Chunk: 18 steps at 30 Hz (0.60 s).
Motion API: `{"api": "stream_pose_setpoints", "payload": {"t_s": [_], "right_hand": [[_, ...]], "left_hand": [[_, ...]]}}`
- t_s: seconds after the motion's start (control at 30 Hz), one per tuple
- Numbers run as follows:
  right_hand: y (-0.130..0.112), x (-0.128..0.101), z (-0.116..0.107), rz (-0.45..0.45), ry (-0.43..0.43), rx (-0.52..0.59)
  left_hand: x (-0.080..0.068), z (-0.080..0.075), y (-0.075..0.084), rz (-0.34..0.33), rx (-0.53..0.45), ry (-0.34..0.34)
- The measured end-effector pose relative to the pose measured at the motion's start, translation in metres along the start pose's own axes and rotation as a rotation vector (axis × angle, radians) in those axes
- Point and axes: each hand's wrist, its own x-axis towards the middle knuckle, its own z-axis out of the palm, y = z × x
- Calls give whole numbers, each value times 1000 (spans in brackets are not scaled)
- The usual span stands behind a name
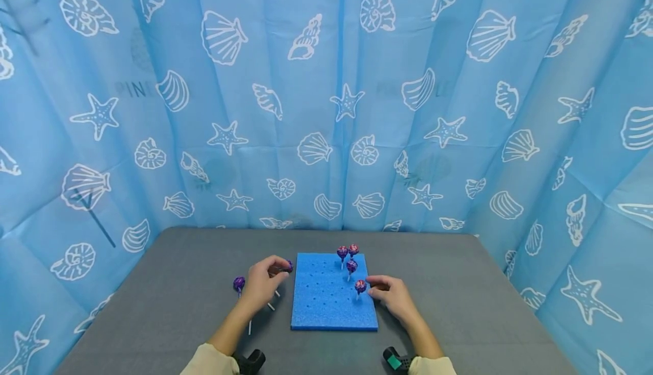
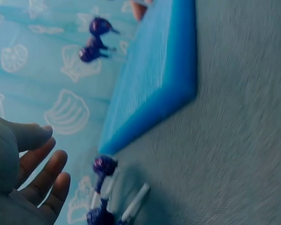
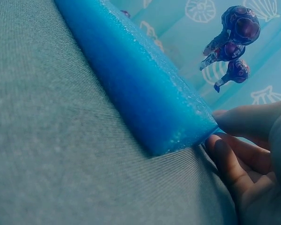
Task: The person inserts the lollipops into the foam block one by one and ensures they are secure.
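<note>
A blue foam block (image 1: 334, 293) lies on the grey worktop (image 1: 459, 307), with a blue shell curtain (image 1: 326, 109) behind it at 12 o'clock. Four lollipops (image 1: 351, 265) stand in the block near its 1 o'clock corner, one more lollipop (image 1: 238, 284) lies on the worktop at 9 o'clock, and loose white sticks (image 1: 271, 306) lie by it. The left hand (image 1: 262, 284) pinches a purple lollipop (image 1: 288, 266) at the block's left edge, and the right hand (image 1: 390, 293), fingers curled and holding nothing, touches the block's right edge.

My head view looks down at the counter (image 1: 153, 284); both wrist views sit low, close, sharing the foam board (image 1: 326, 307).
</note>
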Motion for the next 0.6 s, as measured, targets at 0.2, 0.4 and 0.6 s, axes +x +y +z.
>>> {"api": "stream_pose_setpoints", "payload": {"t_s": [0.2,0.4,0.6], "right_hand": [[2,0,1,-14,-4,6],[3,0,1,1,1,15],[2,0,1,5,4,19]], "left_hand": [[16,0,-11,-17,78,-5],[28,3,-19,-12,197,-24],[39,6,-29,5,285,-35]]}}
